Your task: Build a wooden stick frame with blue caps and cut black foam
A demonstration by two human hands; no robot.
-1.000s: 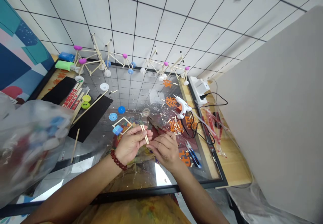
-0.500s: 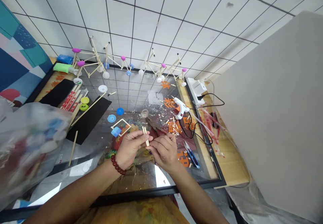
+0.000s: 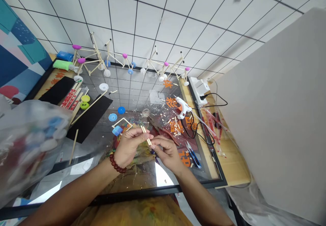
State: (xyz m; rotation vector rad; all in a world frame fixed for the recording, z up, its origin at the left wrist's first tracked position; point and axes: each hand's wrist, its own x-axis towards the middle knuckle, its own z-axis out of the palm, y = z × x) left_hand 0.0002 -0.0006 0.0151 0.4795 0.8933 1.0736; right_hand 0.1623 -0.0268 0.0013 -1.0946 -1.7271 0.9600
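Short pale wooden sticks (image 3: pixel 144 132) are pinched side by side between the thumb and fingers of my left hand (image 3: pixel 129 146). My right hand (image 3: pixel 166 153) grips their lower ends with thumb and forefinger, and the two hands nearly touch. Just beyond the left fingers lies a small square frame of sticks (image 3: pixel 124 120), with a blue bottle cap (image 3: pixel 117 131) at its corner. Red-handled pliers (image 3: pixel 169 136) rest behind my right hand, their handles partly hidden by it.
A white glue gun (image 3: pixel 183 107) with its cord lies right, near blue-handled snips (image 3: pixel 194 156) and a power strip (image 3: pixel 198 88). Stick models with caps (image 3: pixel 95 57) line the wall. A plastic bag of caps (image 3: pixel 33 144) fills the left. Wood scraps litter the glass tabletop (image 3: pixel 127 100).
The sticks have tilted further to the left at their tops. My right hand has shifted slightly, with its fingers straighter, uncovering more of the pliers. The view has moved a little.
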